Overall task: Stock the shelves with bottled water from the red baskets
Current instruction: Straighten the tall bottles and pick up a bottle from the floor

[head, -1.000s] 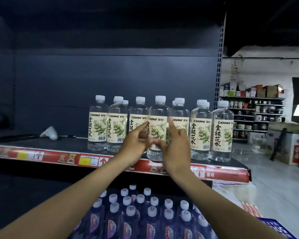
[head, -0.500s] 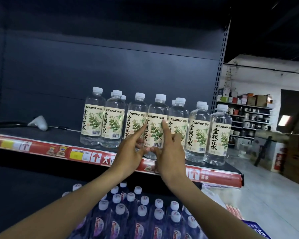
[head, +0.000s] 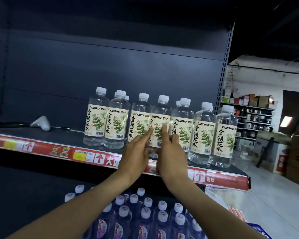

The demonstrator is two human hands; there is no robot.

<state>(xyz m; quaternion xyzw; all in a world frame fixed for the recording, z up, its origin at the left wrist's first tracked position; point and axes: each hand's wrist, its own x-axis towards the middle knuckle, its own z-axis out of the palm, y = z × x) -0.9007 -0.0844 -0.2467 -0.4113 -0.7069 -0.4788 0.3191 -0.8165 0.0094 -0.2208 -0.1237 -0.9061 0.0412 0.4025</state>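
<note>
Both hands at the middle bottle [head: 160, 118] on the shelf [head: 59, 134].
A row of water bottles [head: 96, 121] stands upright along the shelf's red front edge. The left hand [head: 135, 152] lays a straight forefinger on the middle bottle's label. The right hand [head: 173, 152] does likewise, its other fingers curled; I cannot tell whether they grip.

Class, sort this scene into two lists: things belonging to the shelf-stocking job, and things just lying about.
Job: left hand, right hand, touched bottle, other shelved bottles, shelf.
Lying about: white object, blue-labelled bottles below, background racks.
</note>
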